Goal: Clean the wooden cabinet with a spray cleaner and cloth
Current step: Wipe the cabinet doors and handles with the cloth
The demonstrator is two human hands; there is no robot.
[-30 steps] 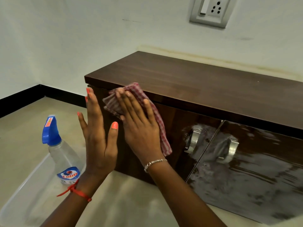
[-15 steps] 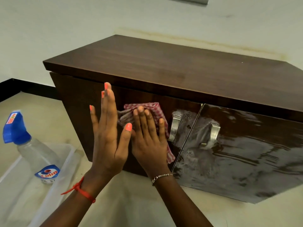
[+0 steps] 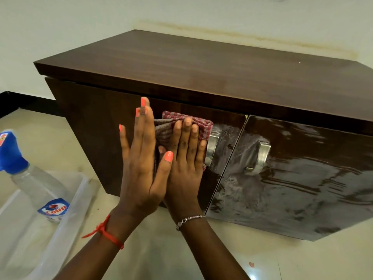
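Glossy dark wood cabinet (image 3: 201,73), brushed metal handles (image 3: 260,158), woven checked cloth (image 3: 199,124), clear plastic bottle (image 3: 38,188).

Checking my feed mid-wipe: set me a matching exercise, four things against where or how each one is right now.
Things:
1. cloth
2. spray bottle
3. right door
4. left hand

States:
A. streaked with whitish film
B. flat, holding nothing
C. pressed to the left door under the right hand
D. in the clear tub, left of the cabinet

Pairs: 1-C; 2-D; 3-A; 4-B
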